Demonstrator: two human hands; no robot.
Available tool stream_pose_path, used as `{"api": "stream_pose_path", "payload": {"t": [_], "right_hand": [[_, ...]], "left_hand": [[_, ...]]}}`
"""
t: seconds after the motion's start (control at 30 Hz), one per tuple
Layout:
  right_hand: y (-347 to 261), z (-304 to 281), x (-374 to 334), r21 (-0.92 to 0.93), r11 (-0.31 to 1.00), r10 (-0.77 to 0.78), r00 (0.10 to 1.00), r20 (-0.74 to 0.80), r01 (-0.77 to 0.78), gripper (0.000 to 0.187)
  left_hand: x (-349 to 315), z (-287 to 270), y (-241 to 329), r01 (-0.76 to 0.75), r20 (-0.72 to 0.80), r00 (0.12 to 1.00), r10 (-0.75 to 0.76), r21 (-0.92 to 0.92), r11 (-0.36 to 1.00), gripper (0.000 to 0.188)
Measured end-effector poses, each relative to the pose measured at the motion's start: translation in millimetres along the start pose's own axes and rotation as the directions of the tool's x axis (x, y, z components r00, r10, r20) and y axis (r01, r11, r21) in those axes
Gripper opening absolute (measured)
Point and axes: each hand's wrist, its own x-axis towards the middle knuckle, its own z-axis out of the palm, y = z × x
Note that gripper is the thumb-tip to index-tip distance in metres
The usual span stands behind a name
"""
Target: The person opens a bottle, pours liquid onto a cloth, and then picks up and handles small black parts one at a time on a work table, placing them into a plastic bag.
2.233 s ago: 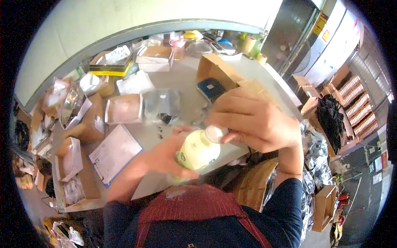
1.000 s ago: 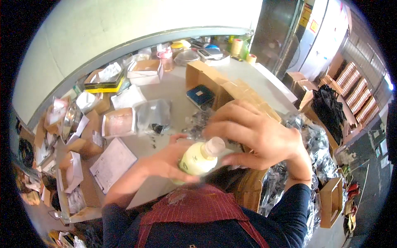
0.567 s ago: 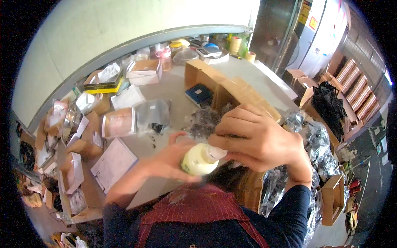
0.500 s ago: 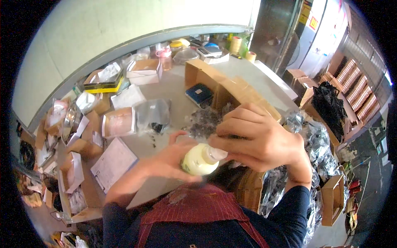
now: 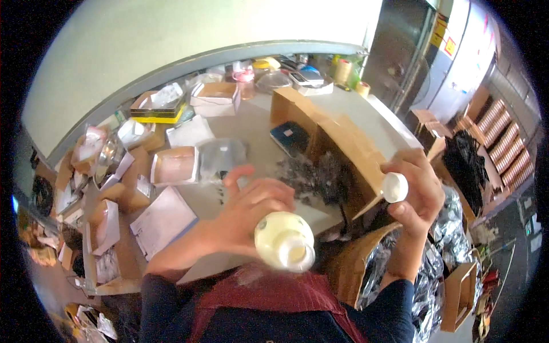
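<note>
My left hand (image 5: 251, 208) is wrapped round a pale yellow bottle (image 5: 274, 231), its index finger lifted off. The bottle tilts so that its uncapped white mouth (image 5: 297, 254) faces up toward me. Off to the right, my right hand (image 5: 423, 197) pinches a white round cap (image 5: 394, 187) between thumb and fingers, its hollow side showing. Between the hands, on the table, lies a heap of small dark parts (image 5: 320, 177), beside an opened cardboard box (image 5: 349, 143) lying on its side. A dark blue flat box (image 5: 290, 138) sits at its opening.
Small open boxes (image 5: 175, 166), a clear plastic bag (image 5: 223, 157) and a paper sheet (image 5: 163, 223) occupy the table's left. Along the back stand a pink-lidded jar (image 5: 245, 84), a scale (image 5: 306, 78) and tape rolls (image 5: 362, 88). Dark plastic bags (image 5: 423, 291) fill the right side.
The cap has come off the bottle and moved right with my right hand. My left hand has brought the bottle slightly nearer my body, its mouth now exposed. The view has shifted a little.
</note>
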Motion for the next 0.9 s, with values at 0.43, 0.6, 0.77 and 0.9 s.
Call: {"api": "stream_pose_path", "payload": {"t": [0.43, 0.6, 0.77, 0.9], "right_hand": [[13.4, -0.8, -60.8, 0.206, 0.954, 0.258, 0.943, -0.208, -0.216, 0.056], [20.4, 5.8, -66.4, 0.243, 0.952, 0.259, 0.912, -0.318, -0.186, 0.056], [26.8, 9.5, -67.0, 0.284, 0.948, 0.237, 0.91, -0.339, -0.141, 0.056], [29.7, 16.6, -70.1, 0.367, 0.927, 0.227, 0.894, -0.386, -0.077, 0.05]], "left_hand": [[12.3, -60.7, 64.5, -0.153, -0.281, 0.875, 0.395, 0.613, 0.776, 0.016], [14.1, -68.5, 63.9, -0.137, -0.4, 0.723, 0.564, 0.717, 0.684, 0.008], [22.6, -89.3, 61.8, -0.077, -0.408, 0.661, 0.629, 0.797, 0.599, 0.007], [26.8, -106.6, 76.1, -0.04, -0.36, 0.652, 0.667, 0.862, 0.505, 0.007]]}}
